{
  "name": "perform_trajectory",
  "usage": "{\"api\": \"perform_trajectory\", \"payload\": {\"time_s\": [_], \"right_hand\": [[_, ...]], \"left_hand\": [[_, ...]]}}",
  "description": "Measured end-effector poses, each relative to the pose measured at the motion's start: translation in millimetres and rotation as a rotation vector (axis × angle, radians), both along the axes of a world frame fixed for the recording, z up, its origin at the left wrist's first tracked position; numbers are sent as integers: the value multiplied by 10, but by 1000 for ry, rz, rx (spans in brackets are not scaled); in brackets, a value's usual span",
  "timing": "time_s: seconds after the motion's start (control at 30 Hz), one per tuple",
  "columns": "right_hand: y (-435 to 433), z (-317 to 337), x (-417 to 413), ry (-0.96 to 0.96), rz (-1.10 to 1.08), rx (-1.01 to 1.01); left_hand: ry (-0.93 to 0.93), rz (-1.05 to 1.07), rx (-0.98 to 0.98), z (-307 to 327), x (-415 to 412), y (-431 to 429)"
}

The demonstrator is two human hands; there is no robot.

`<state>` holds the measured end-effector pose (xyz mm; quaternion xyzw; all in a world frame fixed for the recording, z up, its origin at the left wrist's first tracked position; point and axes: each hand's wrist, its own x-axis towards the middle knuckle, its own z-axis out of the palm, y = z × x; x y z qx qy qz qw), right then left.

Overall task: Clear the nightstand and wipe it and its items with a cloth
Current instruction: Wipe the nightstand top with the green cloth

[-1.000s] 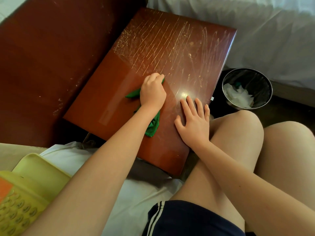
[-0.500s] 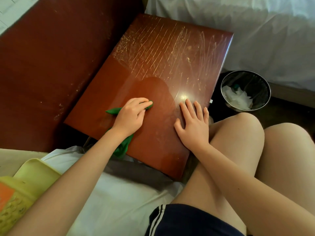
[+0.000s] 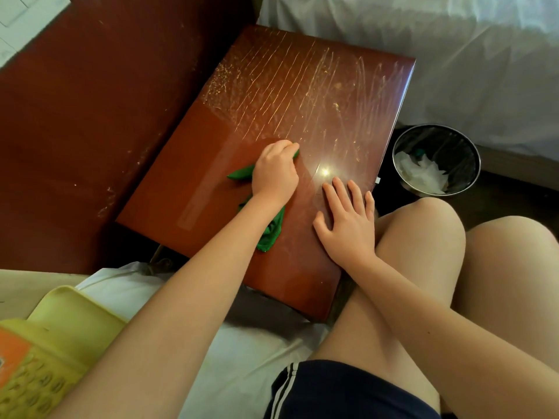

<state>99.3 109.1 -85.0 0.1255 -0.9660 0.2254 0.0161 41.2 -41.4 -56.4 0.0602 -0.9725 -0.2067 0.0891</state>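
Note:
The reddish-brown nightstand top fills the middle of the view, bare, with streaky wipe marks on its far half. My left hand grips a green cloth and presses it onto the middle of the top; part of the cloth trails out under my wrist. My right hand lies flat with spread fingers on the near right part of the top, beside my knee.
A yellowed telephone lies on the white bed sheet at the lower left. A round metal wastebasket with white paper stands right of the nightstand. A dark wooden headboard runs along the left. Another white bed is behind.
My left hand with the cloth swept toward the near left edge, then back to the middle of the top. My right hand stayed flat in place.

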Motion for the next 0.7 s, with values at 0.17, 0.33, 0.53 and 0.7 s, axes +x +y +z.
{"api": "perform_trajectory", "payload": {"time_s": [0.17, 0.33, 0.53, 0.7], "right_hand": [[-2, -10, 4, 6, -6, -16], [-4, -8, 2, 10, -4, -26], [0, -24, -6, 5, -1, -32], [-1, -17, -9, -7, -2, -53]], "left_hand": [[56, -265, -10, -76, 415, 55], [50, -307, -18, -76, 745, -207], [21, -44, -18, -74, 580, -511], [15, 194, 25, -26, 204, -304]]}}
